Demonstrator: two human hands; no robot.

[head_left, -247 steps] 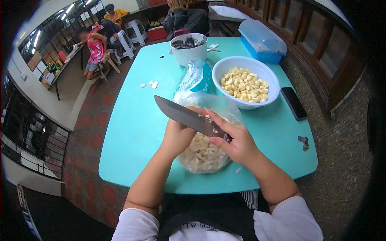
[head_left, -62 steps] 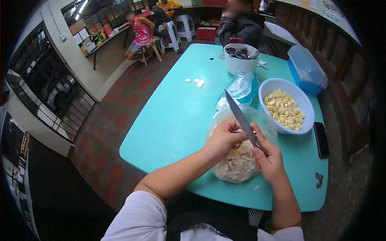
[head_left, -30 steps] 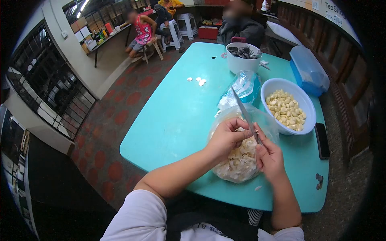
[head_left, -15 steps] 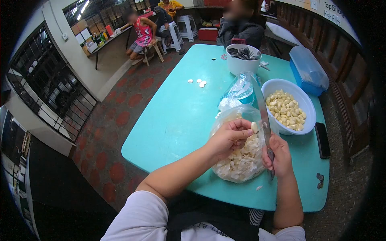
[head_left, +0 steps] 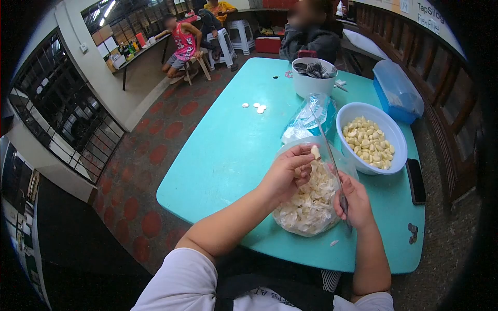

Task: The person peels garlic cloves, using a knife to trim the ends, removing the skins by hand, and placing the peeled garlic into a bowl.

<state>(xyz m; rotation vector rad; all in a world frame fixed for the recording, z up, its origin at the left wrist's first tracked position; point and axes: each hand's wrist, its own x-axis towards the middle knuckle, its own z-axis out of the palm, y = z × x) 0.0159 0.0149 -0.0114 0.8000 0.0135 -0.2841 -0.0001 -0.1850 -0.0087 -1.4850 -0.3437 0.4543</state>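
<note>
A clove (head_left: pixel 316 152) is held above the bag (head_left: pixel 306 210) by the left hand (head_left: pixel 288 173), pinched between the thumb and forefinger, with the other fingers curled in beneath. The knife (head_left: pixel 330 155) is gripped by its handle in the right hand (head_left: pixel 355 199), whose fingers are closed around it; the blade is pointed up and away from the body, seen nearly edge-on, just beside the clove. Whether the two are touching cannot be told. The bag, of clear plastic, is set open on the table (head_left: pixel 207 166) below both hands and is filled with pale peels (head_left: pixel 308 205); one scrap (head_left: pixel 334 243) is seen on the tabletop near it. Beyond the bag a blue and clear plastic pack (head_left: pixel 314 122) is laid, with a white tub (head_left: pixel 314 85) of dark cutlery (head_left: pixel 314 69) behind it. To the right of the pack, peeled cloves (head_left: pixel 368 142) are heaped in a pale blue bowl (head_left: pixel 398 150). A lidded blue box (head_left: pixel 398 90) is placed past the bowl at the table's edge, and a dark phone (head_left: pixel 415 181) is laid nearer the body. Dark coins (head_left: pixel 413 233) are grouped near the right edge, and small white discs (head_left: pixel 261 108) are scattered on the left half. Across the table, a person (head_left: pixel 311 41) in dark clothing is seated.
</note>
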